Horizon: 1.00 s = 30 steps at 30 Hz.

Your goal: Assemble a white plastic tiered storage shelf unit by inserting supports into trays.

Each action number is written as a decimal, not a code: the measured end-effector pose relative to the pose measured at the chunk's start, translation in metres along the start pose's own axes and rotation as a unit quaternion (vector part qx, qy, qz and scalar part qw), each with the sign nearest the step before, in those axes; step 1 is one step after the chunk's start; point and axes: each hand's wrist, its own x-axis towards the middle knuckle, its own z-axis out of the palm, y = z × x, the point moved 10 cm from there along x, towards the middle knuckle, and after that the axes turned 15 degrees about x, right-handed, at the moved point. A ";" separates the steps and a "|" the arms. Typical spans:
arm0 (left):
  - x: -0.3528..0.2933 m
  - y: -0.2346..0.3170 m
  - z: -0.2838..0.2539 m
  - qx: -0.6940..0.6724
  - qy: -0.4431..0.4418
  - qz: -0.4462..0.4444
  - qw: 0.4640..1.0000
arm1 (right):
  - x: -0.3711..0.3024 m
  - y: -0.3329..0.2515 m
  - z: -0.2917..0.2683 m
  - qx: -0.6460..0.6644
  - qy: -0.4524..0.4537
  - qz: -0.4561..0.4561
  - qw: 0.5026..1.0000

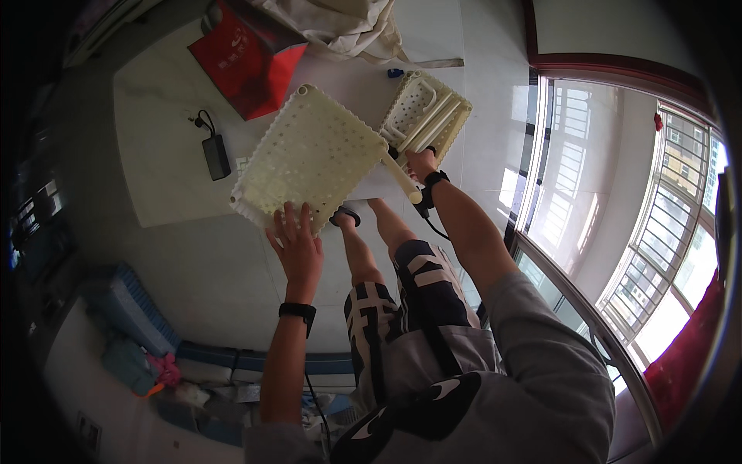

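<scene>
A cream plastic shelf panel (309,158), full of small holes and with a scalloped rim, is tilted in front of me. My left hand (296,247) rests on its near edge, fingers spread over the surface. From the panel's right corner a cream tube leg (403,178) sticks out toward me. Beyond it, to the right, a second perforated shelf panel (457,116) carries several white tubes (433,124) and a small white basket-like piece (412,107). My right hand (422,164) is at the near ends of these tubes, its fingers curled and partly hidden; what they hold cannot be made out.
A black power adapter (216,157) with a cord lies left of the panel. Farther off are a red bag (251,58), a beige cloth bag (340,27) and a small blue object (395,73). A sliding door frame (533,155) stands to the right.
</scene>
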 end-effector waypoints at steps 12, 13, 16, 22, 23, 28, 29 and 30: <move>-0.022 -0.016 -0.045 -0.149 0.081 -0.042 0.985 | -0.167 0.018 -0.080 0.039 -0.106 -0.111 0.987; -0.029 -0.017 -0.052 -0.151 0.081 -0.048 0.984 | -0.199 0.018 -0.103 -0.082 -0.096 -0.137 0.982; -0.034 0.016 -0.091 -0.307 0.129 0.062 0.941 | -0.312 -0.037 -0.130 -0.385 -0.045 -0.373 0.843; -0.086 0.062 -0.056 -0.329 -0.085 0.132 0.931 | -0.441 -0.047 -0.067 -0.313 -0.219 -0.343 0.858; -0.093 0.054 -0.050 -0.343 -0.066 0.115 0.930 | -0.454 -0.048 -0.051 -0.315 -0.243 -0.351 0.848; -0.100 0.017 -0.028 -0.385 -0.019 0.058 0.921 | -0.485 -0.057 0.002 -0.206 -0.281 -0.467 0.813; -0.099 0.008 -0.032 -0.377 0.029 0.047 0.925 | -0.483 -0.058 0.010 -0.142 -0.285 -0.450 0.834; -0.099 -0.003 -0.037 -0.368 0.076 0.037 0.926 | -0.482 -0.057 0.016 -0.078 -0.286 -0.431 0.852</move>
